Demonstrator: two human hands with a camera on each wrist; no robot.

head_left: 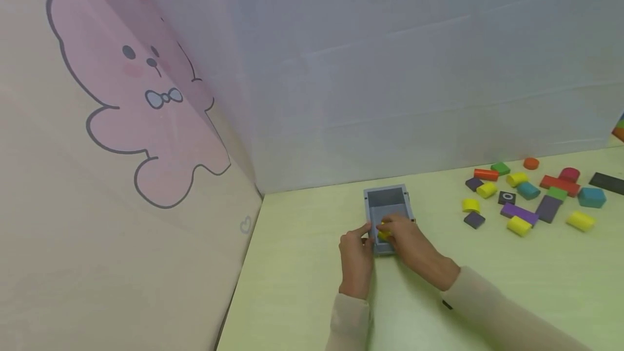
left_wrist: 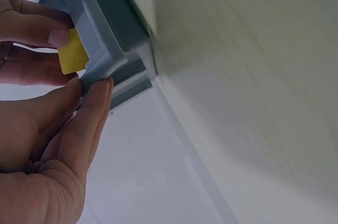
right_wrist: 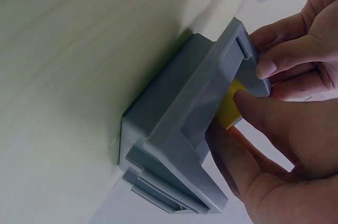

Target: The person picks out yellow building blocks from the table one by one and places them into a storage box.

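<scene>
A grey plastic box (head_left: 385, 196), open at the top, stands on the table. My left hand (head_left: 356, 261) is at its near left side; in the left wrist view the thumb and fingers pinch the rim of the grey box (left_wrist: 94, 23). Inside the near end of the box, my right hand (head_left: 409, 242) holds a yellow block (right_wrist: 228, 109) between thumb and fingers. That yellow block (left_wrist: 73, 54) is partly covered by the fingers, so its full shape is hidden.
To the right lie scattered blocks: yellow half-round pieces (head_left: 581, 221), a purple bar (head_left: 519, 214), a red bar (head_left: 559, 185), teal pieces (head_left: 592, 197) and several others. A white sheet (head_left: 414, 96) rises behind the table, and a wall with a pink rabbit (head_left: 161, 134) bounds the left.
</scene>
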